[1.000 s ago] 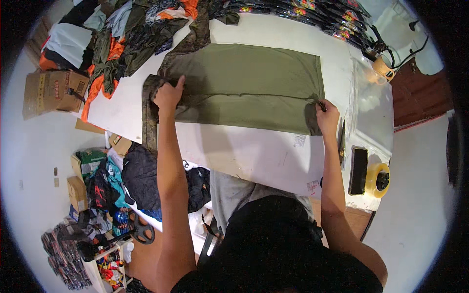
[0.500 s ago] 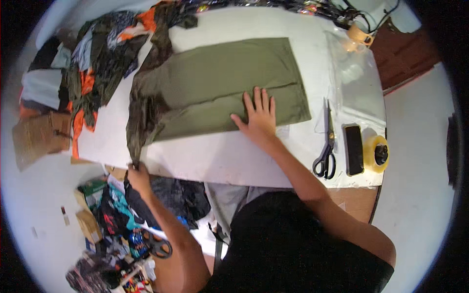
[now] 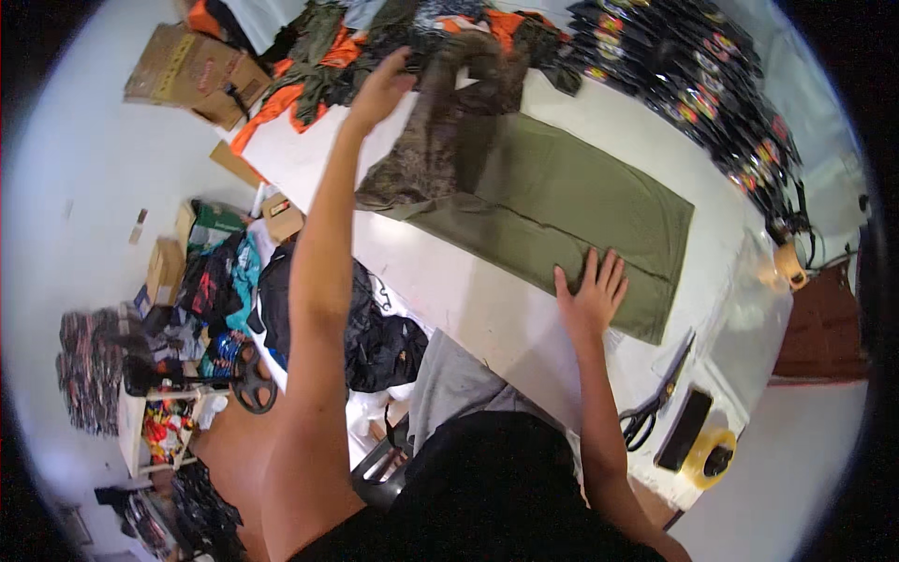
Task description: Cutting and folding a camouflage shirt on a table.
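Head view: the fingers of the right hand (image 3: 592,302) are spread apart, lying flat on the olive cloth (image 3: 590,183) near its right end, just in from the side facing the person. The left hand (image 3: 381,92) is reached out toward the bench's far edge, next to a camouflage cloth (image 3: 420,155); its fingers are blurred, and I cannot tell whether they are closed on anything.

The olive cloth lies spread across the middle of the bench (image 3: 440,276), a dark seam line running lengthwise along it. The camouflage cloth is bunched at its left end.

Past the right hand, toward the bench's near right corner, are black-handled scissors (image 3: 662,397), then a dark phone (image 3: 685,431) and, just beside it, a yellow tape roll (image 3: 706,460). Clear plastic (image 3: 740,323) covers part of the right edge. Along the far edge sit rows of shiny black packages (image 3: 670,80), with a heap of olive and orange garments (image 3: 323,56) toward the far left corner. A cardboard box (image 3: 192,75) stands beyond the left edge; black garments (image 3: 386,347) lie below the near edge.
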`<state>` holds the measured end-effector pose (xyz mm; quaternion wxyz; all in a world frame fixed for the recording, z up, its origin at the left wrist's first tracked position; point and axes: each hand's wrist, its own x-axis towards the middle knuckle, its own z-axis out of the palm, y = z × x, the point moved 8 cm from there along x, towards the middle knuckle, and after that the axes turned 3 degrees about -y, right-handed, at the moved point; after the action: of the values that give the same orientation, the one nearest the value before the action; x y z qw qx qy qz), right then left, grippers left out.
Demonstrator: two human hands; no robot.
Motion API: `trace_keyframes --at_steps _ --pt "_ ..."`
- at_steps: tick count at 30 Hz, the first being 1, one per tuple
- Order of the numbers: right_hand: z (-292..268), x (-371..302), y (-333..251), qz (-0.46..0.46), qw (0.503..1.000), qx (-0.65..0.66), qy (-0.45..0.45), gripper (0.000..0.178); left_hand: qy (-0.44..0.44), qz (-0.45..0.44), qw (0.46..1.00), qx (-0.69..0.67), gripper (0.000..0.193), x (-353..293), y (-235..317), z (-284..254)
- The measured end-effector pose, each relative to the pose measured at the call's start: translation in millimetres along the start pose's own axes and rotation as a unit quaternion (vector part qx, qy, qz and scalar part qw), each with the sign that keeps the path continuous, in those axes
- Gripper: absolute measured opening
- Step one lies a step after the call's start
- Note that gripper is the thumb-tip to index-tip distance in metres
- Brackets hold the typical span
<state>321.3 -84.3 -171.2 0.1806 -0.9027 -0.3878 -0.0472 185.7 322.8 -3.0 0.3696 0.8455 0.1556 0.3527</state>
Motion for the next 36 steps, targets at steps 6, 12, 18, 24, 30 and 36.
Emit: trace_keyframes --at_steps 6,12,18,24,30,36 --pt "2.7 1.7 14.4 0.017 0.999 -0.025 -0.010 0.072 -0.033 -0.266 0.859 0.435 0.051 -129.7 -82.9 10.5" --pt "-10.2 23.5 55.0 -0.043 0.999 -0.026 0.000 0.072 -0.023 -0.277 0.887 0.370 0.032 -188.6 -94.8 -0.4" --pt "-19.5 46.6 99.8 -0.077 0.996 -0.046 -0.014 0.071 -0.002 -0.236 0.923 0.303 0.032 -176.3 -52.7 33.1" --pt "-15.1 56.3 108.5 -0.093 0.994 -0.054 -0.020 0.071 -0.063 -0.225 0.958 0.167 0.026 -186.0 -40.4 53.5" --pt "-15.0 68.1 118.4 -0.114 0.991 -0.070 -0.017 0.072 0.074 -0.180 0.972 0.131 0.020 -173.2 -40.6 65.1" --pt "-17.6 70.7 141.5 -0.105 0.990 -0.083 -0.038 0.074 0.096 -0.168 0.961 0.196 0.020 -192.6 -43.0 70.0"
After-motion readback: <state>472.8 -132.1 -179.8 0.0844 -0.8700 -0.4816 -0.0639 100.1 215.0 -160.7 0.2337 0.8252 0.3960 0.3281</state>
